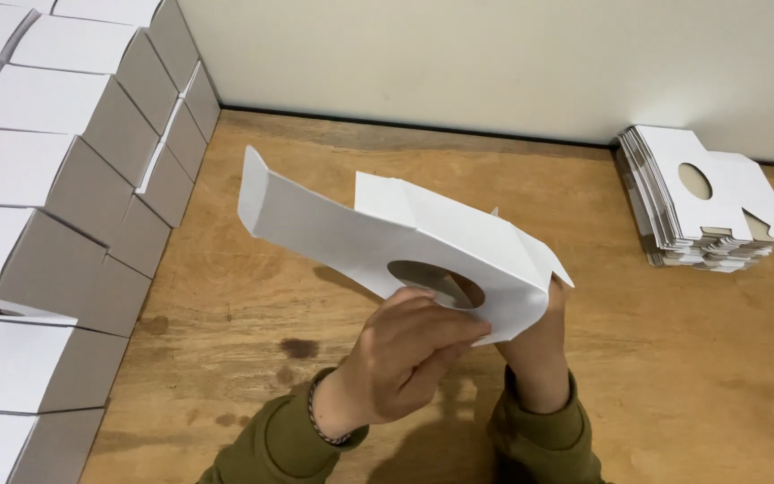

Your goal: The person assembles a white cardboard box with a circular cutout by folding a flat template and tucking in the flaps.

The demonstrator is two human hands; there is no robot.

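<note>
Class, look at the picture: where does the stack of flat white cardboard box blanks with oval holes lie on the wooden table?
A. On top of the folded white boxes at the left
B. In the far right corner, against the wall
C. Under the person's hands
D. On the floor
B: the stack of flat white cardboard box blanks lies on the wooden table at the far right by the wall, apart from both hands and from the folded white boxes.

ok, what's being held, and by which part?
Both hands, left and right, hold a flat white die-cut cardboard box blank by its near edge beside the oval cutout.
</note>
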